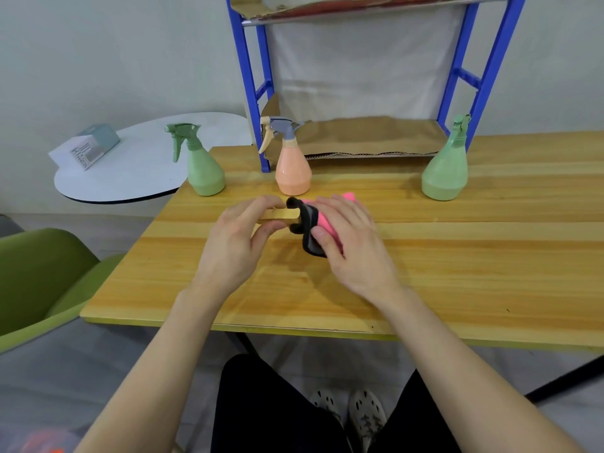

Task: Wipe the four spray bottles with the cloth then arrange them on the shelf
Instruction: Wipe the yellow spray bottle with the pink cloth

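Pink-bodied, the spray bottle (319, 220) lies on its side between my hands over the wooden table (457, 256), long axis left to right, black head (304, 223) toward my left hand (235, 237). My right hand (349, 237) wraps the body; my left pinches the yellow cloth (277, 217) against the head. The shelf (253, 103) stands straight beyond.

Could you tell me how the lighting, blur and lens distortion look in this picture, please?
Head view: soft light, faint shadow beneath the left hand and right hand on the table; wide-angle bows the table edge and splays the shelf posts; hands slightly blurred.
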Tool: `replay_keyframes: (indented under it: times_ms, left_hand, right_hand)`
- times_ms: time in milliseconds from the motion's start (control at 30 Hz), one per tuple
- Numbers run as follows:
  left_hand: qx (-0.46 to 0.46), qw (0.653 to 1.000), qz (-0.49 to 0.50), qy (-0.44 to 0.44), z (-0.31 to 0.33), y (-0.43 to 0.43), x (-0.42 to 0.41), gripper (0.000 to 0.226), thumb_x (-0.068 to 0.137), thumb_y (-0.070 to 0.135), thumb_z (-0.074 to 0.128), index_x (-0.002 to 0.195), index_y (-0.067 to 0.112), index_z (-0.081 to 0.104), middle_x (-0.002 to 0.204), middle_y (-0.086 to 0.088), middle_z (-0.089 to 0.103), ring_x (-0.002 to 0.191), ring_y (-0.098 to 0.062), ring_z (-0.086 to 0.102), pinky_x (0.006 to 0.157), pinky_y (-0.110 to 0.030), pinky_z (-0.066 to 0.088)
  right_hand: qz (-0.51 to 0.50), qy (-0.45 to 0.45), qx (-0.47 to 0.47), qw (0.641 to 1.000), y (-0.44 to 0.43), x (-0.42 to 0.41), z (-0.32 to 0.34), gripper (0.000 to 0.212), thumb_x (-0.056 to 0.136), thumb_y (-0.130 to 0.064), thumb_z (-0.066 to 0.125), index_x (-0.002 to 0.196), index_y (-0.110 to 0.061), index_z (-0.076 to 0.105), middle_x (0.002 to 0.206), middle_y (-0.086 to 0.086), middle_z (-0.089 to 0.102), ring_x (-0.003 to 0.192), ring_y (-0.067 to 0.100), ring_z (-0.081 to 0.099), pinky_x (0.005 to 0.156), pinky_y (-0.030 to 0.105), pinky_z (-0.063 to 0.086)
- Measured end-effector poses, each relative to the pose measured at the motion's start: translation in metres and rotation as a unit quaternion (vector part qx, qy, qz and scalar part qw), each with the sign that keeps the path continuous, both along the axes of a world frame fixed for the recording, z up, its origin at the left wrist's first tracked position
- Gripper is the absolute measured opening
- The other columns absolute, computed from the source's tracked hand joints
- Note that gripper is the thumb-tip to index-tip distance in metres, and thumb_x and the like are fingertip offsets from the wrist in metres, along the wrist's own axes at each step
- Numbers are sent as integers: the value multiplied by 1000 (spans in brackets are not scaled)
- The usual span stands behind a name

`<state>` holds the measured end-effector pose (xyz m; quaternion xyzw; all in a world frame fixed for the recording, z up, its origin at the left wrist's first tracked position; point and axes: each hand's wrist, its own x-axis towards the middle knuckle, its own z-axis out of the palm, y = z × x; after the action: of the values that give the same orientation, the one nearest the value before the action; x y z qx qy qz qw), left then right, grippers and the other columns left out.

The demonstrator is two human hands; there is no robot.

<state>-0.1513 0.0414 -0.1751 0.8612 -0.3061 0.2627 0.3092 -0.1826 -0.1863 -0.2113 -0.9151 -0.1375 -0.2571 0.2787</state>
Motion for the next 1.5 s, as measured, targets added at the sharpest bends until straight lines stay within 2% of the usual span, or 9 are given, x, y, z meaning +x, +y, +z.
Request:
replay_keyframes:
  times_ms: [133,300,467,633,833,1033,1167,1300,1500]
  left_hand:
    - [-9,1000,7,17,2,2,5,23,110,35,62,124,18,67,93,4,72,79,-25,65,70,-48,54]
    - [-20,999,4,25,3,-6,8,23,108,33,65,126,20,68,90,4,75,76,-22,68,67,-46,56]
    - [-53,995,45,73,-4,3,11,25,108,39,63,127,23,67,88,13,79,80,-7,74,76,-36,61]
    - [-61,991,77,93,-2,-11,12,25,106,44,65,121,24,70,76,14,75,69,-6,71,66,-22,55]
    - [-98,972,125,176,3,-7,18,24,108,40,64,114,19,73,73,7,79,55,-4,74,61,-23,57]
    - [-105,958,134,229,9,-20,15,24,109,38,63,108,16,74,74,2,80,51,-6,73,50,-11,46]
    - [-102,954,123,255,8,-10,17,30,108,41,62,118,13,69,77,0,81,57,-11,77,59,-25,57]
    - [-20,960,104,258,7,5,25,24,107,34,66,125,21,57,75,-2,77,62,-14,75,61,-31,50]
    - [81,949,100,287,20,-1,30,29,93,28,80,116,24,62,104,6,69,86,-19,67,69,-33,52]
  right_hand:
    - [-75,72,139,985,-9,5,9,31,114,-40,39,127,-23,62,132,-5,64,128,22,58,101,38,48]
    - [-1,-28,-28,999,8,5,3,43,113,-38,42,152,-22,55,152,-5,58,148,15,44,132,40,20]
    - [-131,133,202,961,-18,15,1,33,115,-42,34,119,-22,60,116,-2,67,115,25,63,88,38,46]
    - [-45,-43,-47,997,9,10,3,43,112,-38,45,150,-20,57,151,-2,59,143,19,49,127,44,31]
    - [-136,63,164,975,-15,13,-11,27,114,-38,44,121,-24,66,121,0,70,118,27,65,89,29,46]
    - [-38,-49,-39,997,13,9,-2,52,108,-39,55,158,-24,52,163,1,50,154,24,38,131,47,25]
    - [-83,32,118,989,-1,5,-15,53,106,-35,62,158,-30,52,162,-4,52,152,15,43,128,35,33]
    - [-139,97,245,955,-25,2,-14,31,106,-24,64,135,-28,72,103,-10,77,92,7,69,85,32,53]
    - [-96,119,323,934,-18,2,-4,34,107,-24,63,139,-34,68,109,-20,75,104,3,69,94,28,54]
